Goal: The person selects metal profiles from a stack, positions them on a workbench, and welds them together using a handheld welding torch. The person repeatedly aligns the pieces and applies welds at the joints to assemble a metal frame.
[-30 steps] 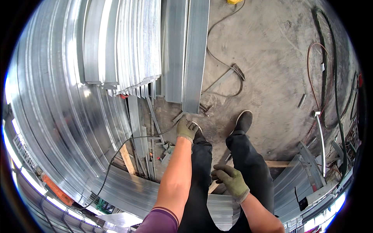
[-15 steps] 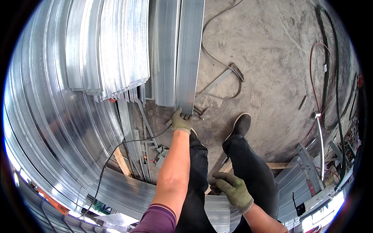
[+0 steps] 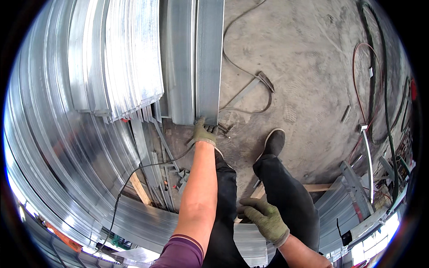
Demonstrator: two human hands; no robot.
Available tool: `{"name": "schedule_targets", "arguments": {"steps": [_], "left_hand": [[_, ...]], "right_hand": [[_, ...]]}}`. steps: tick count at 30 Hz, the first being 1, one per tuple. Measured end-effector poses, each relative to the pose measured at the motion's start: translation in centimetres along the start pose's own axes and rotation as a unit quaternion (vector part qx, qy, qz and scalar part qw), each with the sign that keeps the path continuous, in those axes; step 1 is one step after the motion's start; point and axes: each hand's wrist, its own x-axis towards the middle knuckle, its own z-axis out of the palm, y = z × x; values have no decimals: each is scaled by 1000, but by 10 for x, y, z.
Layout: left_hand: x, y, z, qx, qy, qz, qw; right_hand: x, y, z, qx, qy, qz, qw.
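Observation:
My left hand (image 3: pixel 204 132), in an olive work glove, grips the near end of a long grey metal profile (image 3: pixel 209 67). Its thumb is on the left side of that end and the fingertips are partly hidden. Alongside it on the left lies another long profile (image 3: pixel 182 71). Gloved the same way, my right hand (image 3: pixel 267 219) hangs in front of my right thigh with loosely bent fingers apart from the thumb. Nothing shows in it.
A stack of shiny metal strips (image 3: pixel 134 58) rises at left beside larger curved-looking sheets (image 3: pixel 58 111). On the concrete floor (image 3: pixel 308 89) are a T-shaped metal tool (image 3: pixel 265 81) and a cable (image 3: pixel 241 67). Hoses (image 3: pixel 373 89) run along the right. Further profiles (image 3: pixel 250 243) lie by my legs.
The whole view has shifted slightly. My left hand and the profile's end have moved a little away from me. The right hand has barely moved.

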Motion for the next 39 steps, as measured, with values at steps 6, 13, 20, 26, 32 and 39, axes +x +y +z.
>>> {"name": "schedule_targets", "arguments": {"steps": [6, 13, 20, 26, 32, 39], "left_hand": [[-12, -1, 13, 1, 2, 27, 1000], [5, -1, 4, -59, -8, 18, 998], [3, -9, 0, -61, -24, 36, 997], [-30, -27, -9, -32, -123, 33, 991], [-151, -60, 9, -25, -142, -18, 989], [-318, -87, 2, 11, -348, -54, 936]], "right_hand": [[-3, 6, -6, 30, -4, -20, 999], [-7, -4, -6, 45, -7, 6, 999], [-8, 4, -15, 35, -10, -15, 999], [-9, 5, -19, 41, 0, -6, 999], [9, 33, -31, 102, 136, -130, 977], [13, -77, -67, 73, 103, -283, 951]]}}
